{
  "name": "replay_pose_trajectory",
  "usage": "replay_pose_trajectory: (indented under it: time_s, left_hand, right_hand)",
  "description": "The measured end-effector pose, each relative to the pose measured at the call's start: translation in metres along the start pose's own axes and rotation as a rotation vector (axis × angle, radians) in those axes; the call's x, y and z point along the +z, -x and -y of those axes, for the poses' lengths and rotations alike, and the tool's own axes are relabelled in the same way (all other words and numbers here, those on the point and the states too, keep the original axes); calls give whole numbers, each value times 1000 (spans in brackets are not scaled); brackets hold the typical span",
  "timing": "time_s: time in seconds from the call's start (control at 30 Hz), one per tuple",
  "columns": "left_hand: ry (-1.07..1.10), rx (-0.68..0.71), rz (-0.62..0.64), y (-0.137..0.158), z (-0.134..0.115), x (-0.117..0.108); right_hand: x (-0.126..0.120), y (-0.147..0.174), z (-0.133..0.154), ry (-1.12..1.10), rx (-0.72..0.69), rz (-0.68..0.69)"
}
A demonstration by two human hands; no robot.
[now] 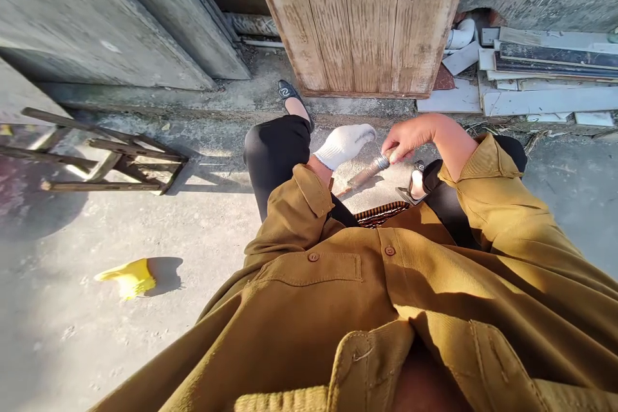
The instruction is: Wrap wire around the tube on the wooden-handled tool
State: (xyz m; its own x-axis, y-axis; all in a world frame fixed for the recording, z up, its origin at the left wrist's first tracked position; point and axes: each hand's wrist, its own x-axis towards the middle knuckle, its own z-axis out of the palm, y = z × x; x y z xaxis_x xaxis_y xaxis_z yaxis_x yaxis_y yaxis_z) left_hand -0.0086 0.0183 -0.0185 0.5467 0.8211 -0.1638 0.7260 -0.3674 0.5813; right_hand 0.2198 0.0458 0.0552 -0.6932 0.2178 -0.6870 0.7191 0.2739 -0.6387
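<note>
My right hand (405,138), bare, grips the upper end of a worn wooden handle (364,175) held slantwise between my knees. Thin grey wire (381,162) is wound around the handle just below my fingers. A white knitted glove covers my left hand (344,145), which is closed just left of the handle's top. A faint strand of the wire shows between the two hands, and the gloved fingers seem pinched on it. The handle's lower end is narrow and reddish-brown; what it belongs to cannot be made out.
A wooden plank panel (369,26) leans against the wall ahead. Stacked boards (550,100) and a white pipe elbow (463,35) are at the right. A wooden stool (116,154) lies on its side at the left. A yellow glove-like cloth (129,278) lies on the concrete. Under me is a woven seat (381,214).
</note>
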Motion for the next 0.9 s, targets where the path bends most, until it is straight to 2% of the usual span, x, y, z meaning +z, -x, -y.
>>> replay_pose_trajectory:
  time_s: [0.03, 0.13, 0.2, 0.27, 0.3, 0.37, 0.47, 0.57, 0.63, 0.73, 0.9]
  left_hand:
    - [52, -8, 2, -1, 0, 2]
    - [140, -24, 20, -6, -2, 8]
    - [154, 4, 19, -8, -5, 12]
    - [140, 34, 28, -9, -7, 15]
    - [114, 45, 33, -9, -8, 16]
    - [24, 46, 35, -9, -8, 18]
    - [-107, 26, 37, -7, -5, 17]
    - [-159, 25, 45, -5, -4, 14]
    - [-160, 32, 48, -3, -5, 11]
    - [-115, 36, 42, 0, -6, 6]
    - [58, 49, 35, -2, -1, 6]
  right_hand:
    - [-3, 7, 1, -39, -41, -69]
    - [-13, 24, -3, -353, -63, -588]
    - [-18, 26, -10, -500, 1, -886]
    - [-21, 20, -21, -418, 128, -1005]
    - [-22, 15, -27, -294, 209, -998]
    - [-22, 4, -38, 11, 348, -898]
    - [-17, -11, -45, 247, 457, -621]
    - [-8, -18, -39, 222, 454, -306]
    - [-3, -18, -32, 169, 402, -176]
    - [1, -13, -22, 89, 292, -100]
    - [-2, 2, -15, -63, 159, -99]
